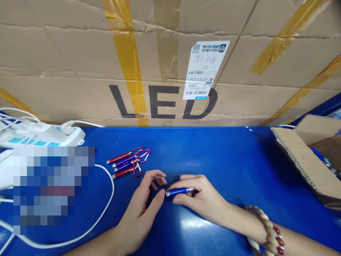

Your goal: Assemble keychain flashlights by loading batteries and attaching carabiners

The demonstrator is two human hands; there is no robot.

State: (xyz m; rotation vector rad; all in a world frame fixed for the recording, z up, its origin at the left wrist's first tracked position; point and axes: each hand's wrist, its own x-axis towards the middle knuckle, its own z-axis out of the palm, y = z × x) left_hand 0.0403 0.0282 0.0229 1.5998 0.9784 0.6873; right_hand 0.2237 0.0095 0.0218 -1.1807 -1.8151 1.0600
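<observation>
My right hand is closed around a slim blue keychain flashlight, whose silver tip points left. The flashlight's rear end is hidden by the palm. Just left of that tip, my left hand holds nothing, its fingers curved and apart from the thumb, which is very close to the tip; whether they touch I cannot tell. Beyond my left hand lie several similar flashlights, red and purple-blue, side by side on the blue table with carabiner clips at their right ends.
A big cardboard box marked LED walls off the back. An open carton with items inside stands at right. At left are a white power strip, a looping white cable and a pixelated patch. A beaded bracelet circles my right wrist.
</observation>
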